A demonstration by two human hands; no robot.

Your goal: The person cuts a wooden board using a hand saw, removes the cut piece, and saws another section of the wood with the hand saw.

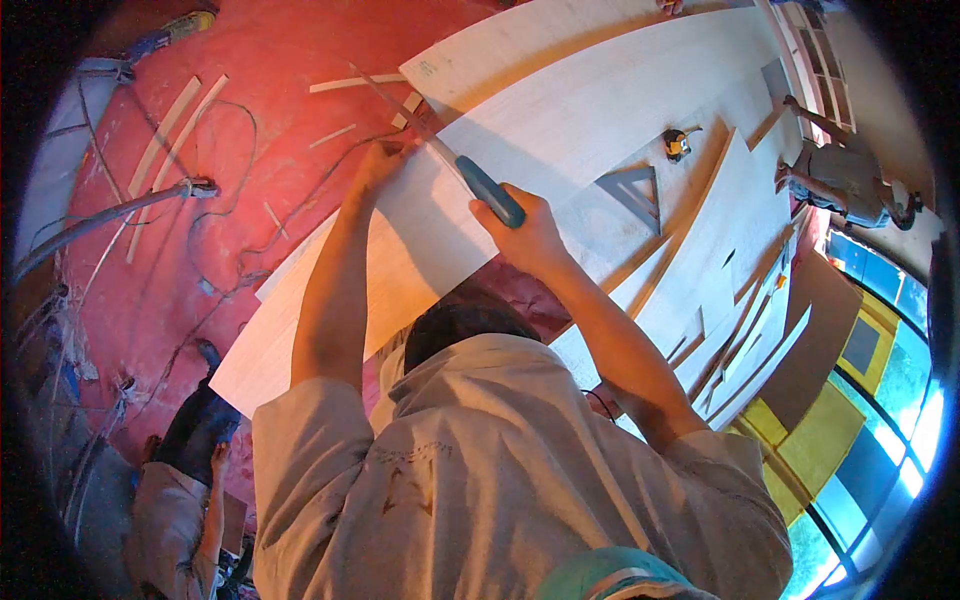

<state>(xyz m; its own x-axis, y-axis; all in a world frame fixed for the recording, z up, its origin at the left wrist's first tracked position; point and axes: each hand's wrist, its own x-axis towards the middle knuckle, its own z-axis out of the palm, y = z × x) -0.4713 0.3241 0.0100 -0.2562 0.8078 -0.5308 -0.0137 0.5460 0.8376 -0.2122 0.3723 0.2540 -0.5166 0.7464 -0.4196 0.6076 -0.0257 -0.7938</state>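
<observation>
A handsaw point(488, 189) with a dark teal handle is in my right hand point(528, 232), its fingers wrapped round the handle. The long, thin blade points away to the upper left and crosses the edge of a pale wooden board point(425, 225). My left hand point(380, 168) is at the board's far left edge, close beside the blade, and appears to grip that edge; its fingertips are partly hidden. The board lies below both forearms and reaches toward the lower left.
A yellow and black tape measure point(677, 146) and a triangular square point(636, 196) lie on the large white panel point(560, 130). Wood strips point(165, 140) and cables lie on the red floor point(290, 60). Other people point(838, 178) are at the right and lower left.
</observation>
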